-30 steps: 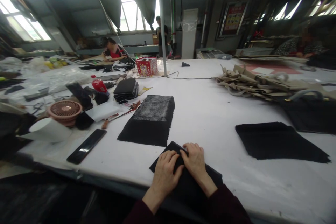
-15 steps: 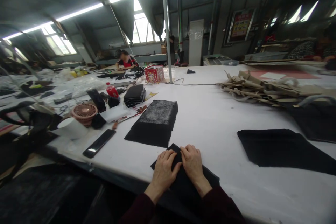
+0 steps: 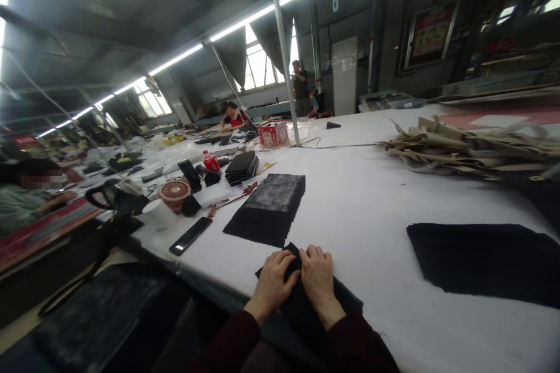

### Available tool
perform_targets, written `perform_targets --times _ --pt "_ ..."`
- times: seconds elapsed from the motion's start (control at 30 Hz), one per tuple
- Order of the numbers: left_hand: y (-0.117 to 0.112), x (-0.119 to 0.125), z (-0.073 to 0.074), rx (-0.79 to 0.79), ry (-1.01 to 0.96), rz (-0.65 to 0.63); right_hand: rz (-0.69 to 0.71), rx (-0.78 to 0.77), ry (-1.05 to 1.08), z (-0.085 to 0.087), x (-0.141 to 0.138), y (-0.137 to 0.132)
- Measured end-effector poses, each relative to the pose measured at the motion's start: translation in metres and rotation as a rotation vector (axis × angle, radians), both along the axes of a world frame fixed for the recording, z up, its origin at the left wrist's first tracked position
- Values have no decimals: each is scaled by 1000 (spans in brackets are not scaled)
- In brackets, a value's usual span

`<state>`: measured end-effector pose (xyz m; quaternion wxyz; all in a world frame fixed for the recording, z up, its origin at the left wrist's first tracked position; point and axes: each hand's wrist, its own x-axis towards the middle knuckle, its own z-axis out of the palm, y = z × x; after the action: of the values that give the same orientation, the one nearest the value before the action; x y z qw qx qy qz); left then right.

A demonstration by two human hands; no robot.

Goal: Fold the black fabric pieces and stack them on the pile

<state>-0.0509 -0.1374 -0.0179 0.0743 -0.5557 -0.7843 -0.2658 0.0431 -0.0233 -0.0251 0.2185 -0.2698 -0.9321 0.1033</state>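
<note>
At the near edge of the white table (image 3: 350, 204), a black fabric piece (image 3: 301, 309) lies partly over the edge under my two hands. My left hand (image 3: 275, 277) has its fingers curled on the cloth's upper part, thumb pointing toward the other hand. Close beside it, my right hand (image 3: 318, 280) presses bent fingertips along the same part, and its thumb is hidden. Just beyond my fingers rests a stack of black fabric pieces (image 3: 258, 224) with a greyish patch on top. To the right lies another flat black fabric piece (image 3: 485, 259).
Left on the table are a phone (image 3: 191, 236), a pink fan (image 3: 175, 191), a red-labelled bottle (image 3: 210, 161) and a dark stack (image 3: 242, 166). A red box (image 3: 273, 133) stands by a pole (image 3: 284, 58). Beige straps (image 3: 446, 148) pile up at right. A co-worker (image 3: 21, 204) sits far left.
The head view has swung left and tilted, bringing the co-worker at far left into sight. Both hands stay on the black fabric piece with barely any shift in their fingers.
</note>
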Motion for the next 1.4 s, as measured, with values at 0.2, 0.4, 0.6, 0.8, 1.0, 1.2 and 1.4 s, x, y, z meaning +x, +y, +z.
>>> perform_targets --times 0.2,0.4,0.6,0.8,1.0,1.2,1.4 --pt "1 2 3 -6 -25 -1 14 20 -35 2 0 -2" --pt "2 1 2 -19 -27 6 14 33 -47 2 0 -1" --pt "2 1 4 -23 -23 16 21 29 -56 2 0 0" --pt "4 3 5 -11 -8 37 28 39 -56 1 -1 2" --pt "3 -9 3 -36 11 43 25 45 -63 -4 -4 3" --pt "8 -34 10 -151 47 -8 39 54 -118 -6 -8 2" --pt "15 -47 13 -269 97 -75 64 61 -146 -9 -10 1"
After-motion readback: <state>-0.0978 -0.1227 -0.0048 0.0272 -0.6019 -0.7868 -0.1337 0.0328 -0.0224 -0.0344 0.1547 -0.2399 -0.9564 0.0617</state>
